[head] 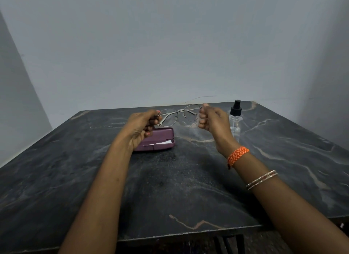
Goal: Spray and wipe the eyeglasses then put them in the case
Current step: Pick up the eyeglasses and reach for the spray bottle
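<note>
Midair, eyeglasses (178,115) pinched at both ends (left hand (144,125), right hand (211,120)), above case (156,140) near table's (170,187) far edge

dark marble table (188,187) | maroon case (160,140) | spray bottle (235,117)

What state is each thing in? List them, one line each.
eyeglasses: unfolded, held up above the table by both ends.
left hand: grips the frame's left end.
right hand: pinches the frame's right end.
case: lying on the table, slightly ajar, something white showing.
spray bottle: upright, untouched.
</note>
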